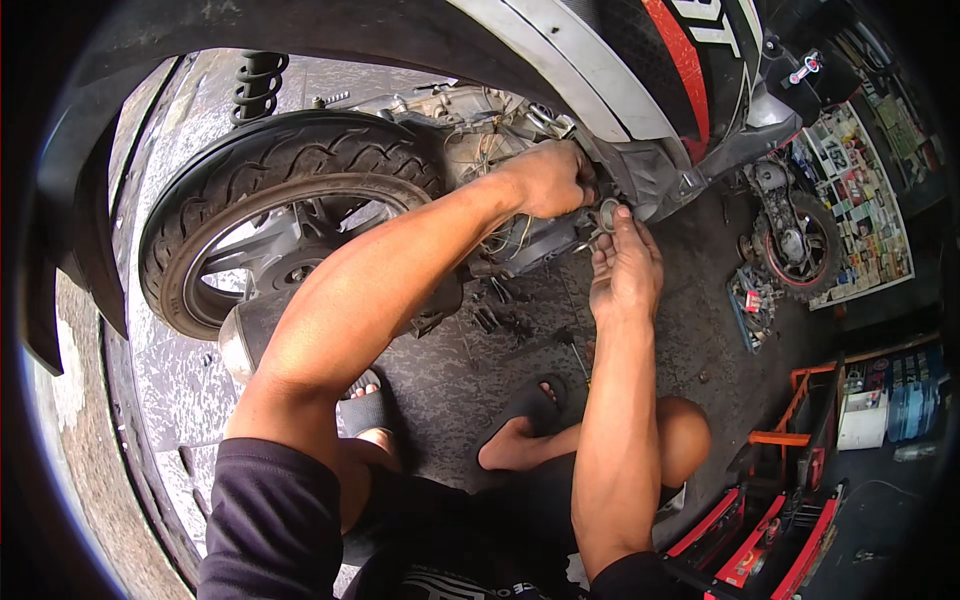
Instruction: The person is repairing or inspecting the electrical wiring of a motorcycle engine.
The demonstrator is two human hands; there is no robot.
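Observation:
A scooter with a white, black and red body panel (640, 70) fills the upper middle. Under it, my left hand (553, 180) is closed, its knuckles up against the engine area (475, 140); whatever its curled fingers grip is hidden. Just to the right and nearer to me, my right hand (628, 265) pinches a small ring-shaped greyish metal part (607, 213) between thumb and fingers. Loose wires (515, 235) hang beside my left wrist. The rear wheel (300, 210) stands left of my left forearm, with the exhaust (240, 340) below it.
A coil spring (258, 90) rises behind the wheel. To the right sit another engine with a wheel (795, 235), a tray of small parts (752, 300) and a board of coloured labels (860, 200). Red metal stands (765, 530) and blue bottles (915, 395) are at lower right.

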